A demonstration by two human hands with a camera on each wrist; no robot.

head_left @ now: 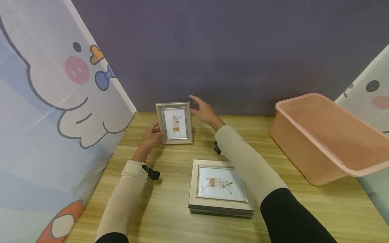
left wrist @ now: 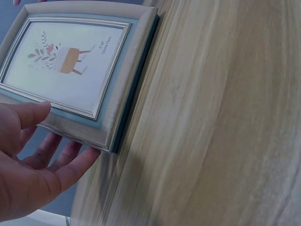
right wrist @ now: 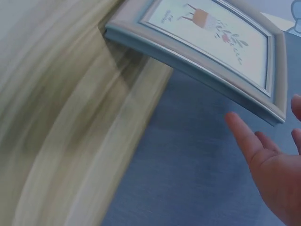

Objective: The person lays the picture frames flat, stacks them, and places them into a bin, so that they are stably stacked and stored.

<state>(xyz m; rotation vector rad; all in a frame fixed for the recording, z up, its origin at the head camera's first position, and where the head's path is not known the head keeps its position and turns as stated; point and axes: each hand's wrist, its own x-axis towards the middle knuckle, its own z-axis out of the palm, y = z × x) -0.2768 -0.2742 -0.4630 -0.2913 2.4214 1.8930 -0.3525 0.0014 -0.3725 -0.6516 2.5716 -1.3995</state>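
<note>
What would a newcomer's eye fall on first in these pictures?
In the head view, probably the peach plastic tub at far right, and the white cartoon figure at far left. Central is the upright picture frame, between the left hand and the right hand, with a stack of picture frames lying nearer the camera.

Left hand [head_left: 150, 137] gripping, right hand [head_left: 205, 110] spread (slightly higher)

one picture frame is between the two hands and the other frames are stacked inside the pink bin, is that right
Not inside the pink bin: the head view shows the other frames stacked on the wooden table, apart from the bin. One picture frame is indeed between the left hand and right hand.
</note>
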